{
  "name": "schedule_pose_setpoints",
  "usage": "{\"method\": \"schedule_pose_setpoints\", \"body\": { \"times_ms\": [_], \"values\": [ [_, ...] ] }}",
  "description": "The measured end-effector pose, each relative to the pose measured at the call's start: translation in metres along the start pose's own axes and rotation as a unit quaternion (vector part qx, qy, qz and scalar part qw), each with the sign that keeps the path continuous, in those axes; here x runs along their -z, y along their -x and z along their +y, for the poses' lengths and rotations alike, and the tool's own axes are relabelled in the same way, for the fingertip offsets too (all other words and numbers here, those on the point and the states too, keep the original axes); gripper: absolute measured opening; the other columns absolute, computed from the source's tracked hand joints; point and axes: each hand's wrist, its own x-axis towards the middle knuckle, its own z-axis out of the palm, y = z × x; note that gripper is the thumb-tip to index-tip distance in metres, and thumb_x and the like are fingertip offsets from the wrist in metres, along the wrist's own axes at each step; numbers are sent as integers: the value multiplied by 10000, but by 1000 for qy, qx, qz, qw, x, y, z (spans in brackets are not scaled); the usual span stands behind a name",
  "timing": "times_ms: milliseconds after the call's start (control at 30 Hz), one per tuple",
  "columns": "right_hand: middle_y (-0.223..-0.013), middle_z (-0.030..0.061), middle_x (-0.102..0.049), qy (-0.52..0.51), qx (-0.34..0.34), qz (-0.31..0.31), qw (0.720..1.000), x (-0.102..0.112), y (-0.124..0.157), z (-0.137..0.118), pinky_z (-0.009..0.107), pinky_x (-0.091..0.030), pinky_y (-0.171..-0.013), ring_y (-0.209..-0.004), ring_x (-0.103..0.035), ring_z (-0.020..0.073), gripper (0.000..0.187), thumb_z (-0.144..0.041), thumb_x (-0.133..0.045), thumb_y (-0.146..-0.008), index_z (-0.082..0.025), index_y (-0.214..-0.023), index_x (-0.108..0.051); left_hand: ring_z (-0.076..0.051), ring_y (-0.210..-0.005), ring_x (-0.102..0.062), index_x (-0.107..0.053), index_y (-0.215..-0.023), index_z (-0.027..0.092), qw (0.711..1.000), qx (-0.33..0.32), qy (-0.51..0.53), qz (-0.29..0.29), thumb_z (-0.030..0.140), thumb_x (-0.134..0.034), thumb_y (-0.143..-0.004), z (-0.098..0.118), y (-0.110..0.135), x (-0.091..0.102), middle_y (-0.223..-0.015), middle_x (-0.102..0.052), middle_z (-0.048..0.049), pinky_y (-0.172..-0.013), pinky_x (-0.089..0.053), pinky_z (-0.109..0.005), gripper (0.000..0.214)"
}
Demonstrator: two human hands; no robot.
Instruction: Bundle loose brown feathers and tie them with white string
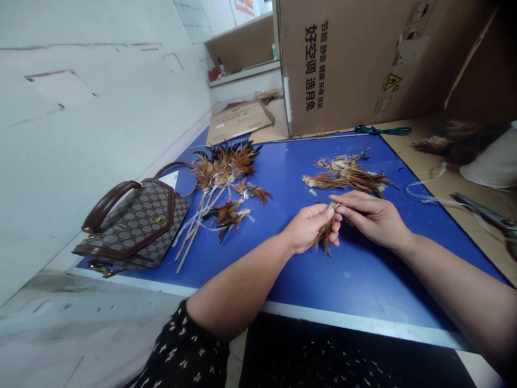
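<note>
My left hand (310, 228) is closed round a small bunch of brown feathers (325, 236), whose tips hang below the fist. My right hand (372, 215) meets it from the right, fingers pressed together on the top of the same bunch. Both hands hover over a blue table top (355, 280). A loose pile of brown feathers (347, 175) lies just beyond the hands. To the left lie feather clusters bound on thin sticks (220, 172).
A patterned handbag with brown handles (135, 223) sits at the table's left edge, by a white wall. A large cardboard box (363, 59) stands at the back. At the right are scissors (487, 213), a white object (495, 159), more feathers (452, 141) and a green cord (382, 130).
</note>
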Motion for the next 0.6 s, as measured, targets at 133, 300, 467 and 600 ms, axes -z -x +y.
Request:
{"method": "schedule_pose_setpoints", "body": {
  "times_ms": [133,300,467,600],
  "values": [
    [-1071,95,-789,-8,2,-23,1000,0,0,2,389,-608,-904,-965,-739,229,318,-388,-661,-1002,-287,-1275,-788,-119,-582,-617,-584,-958,128,1000,2,-11,0,544,-710,-918,-1,-1,1,-748,-622,0,-656,-599,-348,436],
    [-1076,88,-780,-13,22,-50,998,1,0,4,374,-606,-892,-981,-735,225,331,-340,-663,-1002,-299,-1313,-768,-76,-552,-532,-575,-940,133,1000,-10,-18,9,530,-737,-904,-3,0,0,-705,-555,41,-624,-549,-292,430],
    [-1147,99,-773,-7,11,-54,998,2,1,2,387,-606,-926,-1023,-728,231,359,-347,-653,-1006,-285,-1347,-747,-63,-544,-465,-553,-909,151,1000,-20,-14,9,516,-740,-904,-5,1,0,-689,-495,64,-598,-509,-273,411],
    [-1185,98,-769,-7,11,-60,998,2,0,1,406,-606,-960,-1063,-723,237,372,-339,-639,-1013,-292,-1371,-730,-68,-557,-473,-551,-912,153,1000,-22,-18,5,525,-734,-907,-4,1,0,-702,-506,58,-612,-513,-283,415]
  ]
}}
